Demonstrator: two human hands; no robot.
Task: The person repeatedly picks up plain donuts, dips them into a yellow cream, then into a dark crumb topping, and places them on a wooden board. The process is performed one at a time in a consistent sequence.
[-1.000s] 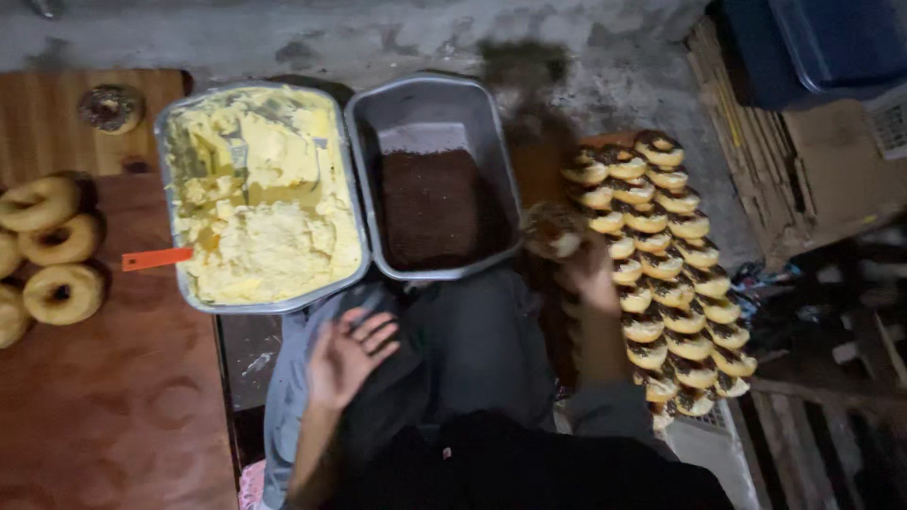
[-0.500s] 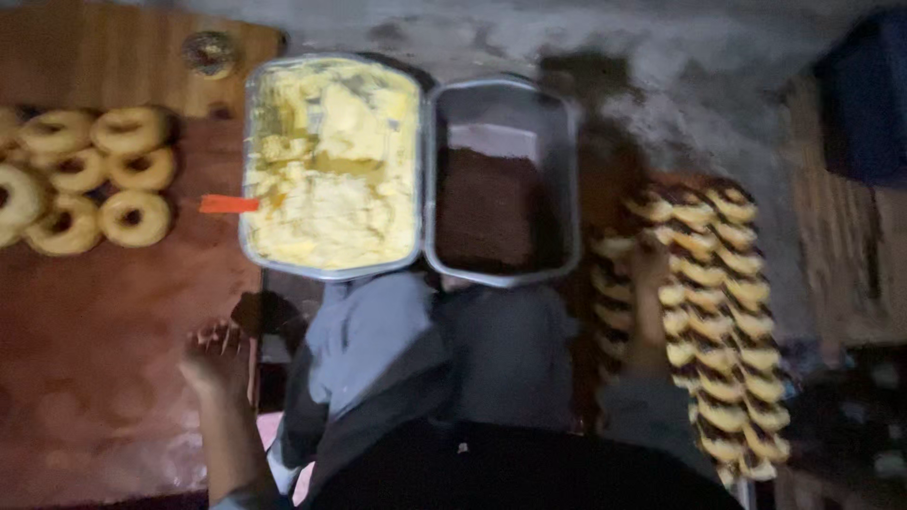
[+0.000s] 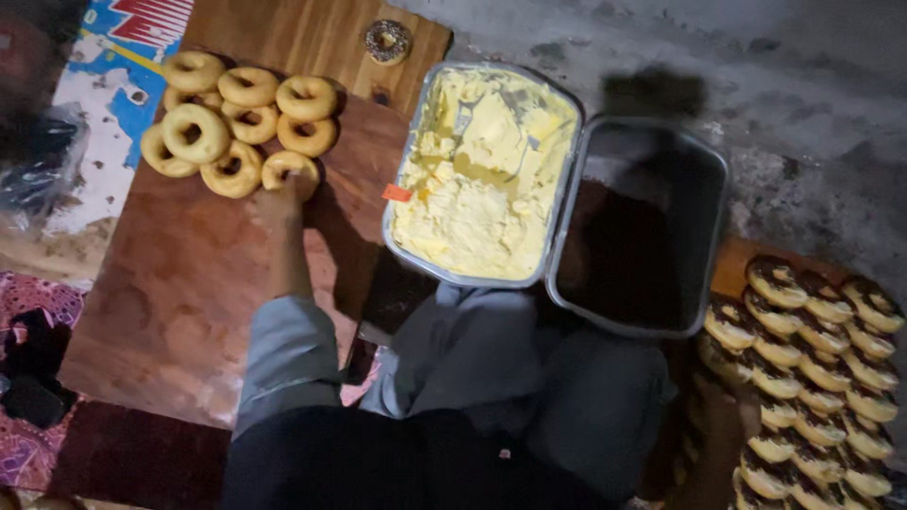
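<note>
My left hand [image 3: 281,200] is stretched out over the brown wooden board [image 3: 179,302], its fingers on the nearest plain ring doughnut [image 3: 290,168] at the edge of a pile of several plain doughnuts [image 3: 227,123]. My right hand [image 3: 720,420] lies low in shadow beside rows of filled, chocolate-topped doughnuts [image 3: 812,378] on the right; its fingers are too dark to read. In front of my knees stand a metal tray of yellow cream [image 3: 482,179] and a metal tray of dark chocolate sprinkles [image 3: 642,246].
One chocolate-sprinkled doughnut [image 3: 387,40] sits alone at the far edge of a lighter wooden board [image 3: 312,38]. An orange tool handle [image 3: 397,193] sticks out of the cream tray. Patterned cloth [image 3: 28,312] lies at the left, grey concrete floor [image 3: 812,113] beyond the trays.
My left hand has moved from my lap out to the left, up to the plain doughnut pile. My right hand has dropped from the filled doughnut rows. The view has swung left.
</note>
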